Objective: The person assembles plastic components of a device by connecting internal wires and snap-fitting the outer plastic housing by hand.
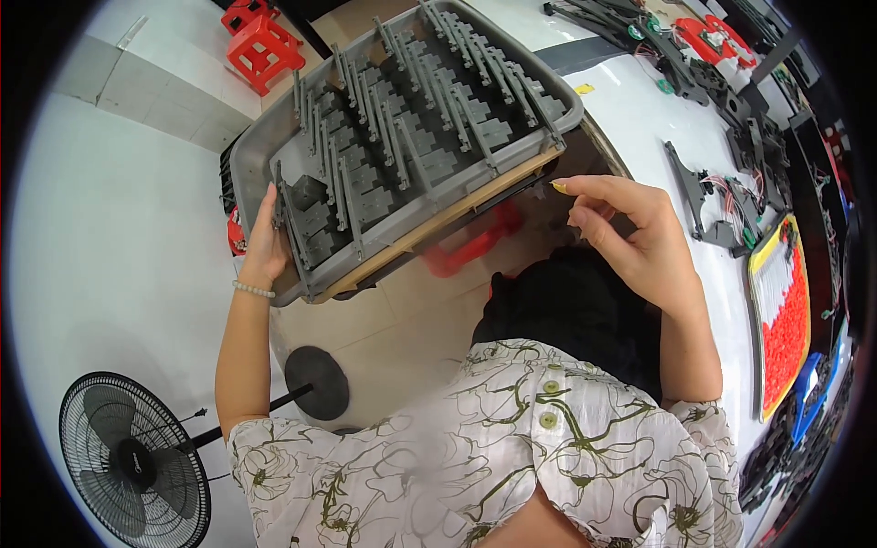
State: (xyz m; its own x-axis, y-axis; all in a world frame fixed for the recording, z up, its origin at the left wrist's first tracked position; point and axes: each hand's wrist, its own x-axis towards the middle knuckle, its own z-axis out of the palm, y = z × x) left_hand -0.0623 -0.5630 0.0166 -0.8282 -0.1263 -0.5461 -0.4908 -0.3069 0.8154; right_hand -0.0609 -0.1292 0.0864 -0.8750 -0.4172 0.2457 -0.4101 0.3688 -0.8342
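Note:
On my left, a large grey tray (402, 239) holds several rows of grey plastic parts (429, 164) with long thin upright bars. My left hand (262, 248), a beaded bracelet at its wrist, is at the tray's near left corner. Its fingers close on a grey plastic part (282, 206) with a thin bar; some fingertips are hidden behind it. In front of my body, to the right of the tray, my right hand (632, 230) is in the air and holds nothing that I can see. Its index finger reaches toward the tray, apart from the thumb.
A white worktable (639, 128) runs along the right, with black plastic assemblies (703, 196) and wires. On it lies a yellow-rimmed tray (760, 338) of small red pieces. A fan (135, 461) stands lower left, red stools (263, 50) at the far left.

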